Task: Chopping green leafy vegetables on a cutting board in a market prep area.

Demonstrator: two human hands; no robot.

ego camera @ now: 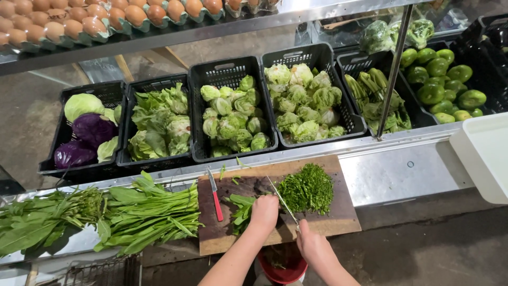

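Note:
My left hand [263,211] presses down on a bunch of leafy greens [241,206] lying on a brown wooden cutting board [338,217]. A large knife [281,199] is held in my right hand [311,244]; its blade rests at an angle beside the left hand's fingers. To the right of the blade sits a pile of finely chopped greens [307,189]. A small red-handled knife [215,196] lies on the board's left part.
Long-stemmed greens [143,212] lie on the steel counter [397,175] left of the board. Black crates behind hold cabbages [87,130], lettuce [159,124], small green heads [233,119], and green tomatoes [442,82]. Egg trays [79,21] sit above, a white tub [484,153] right, a red bucket [283,265] below.

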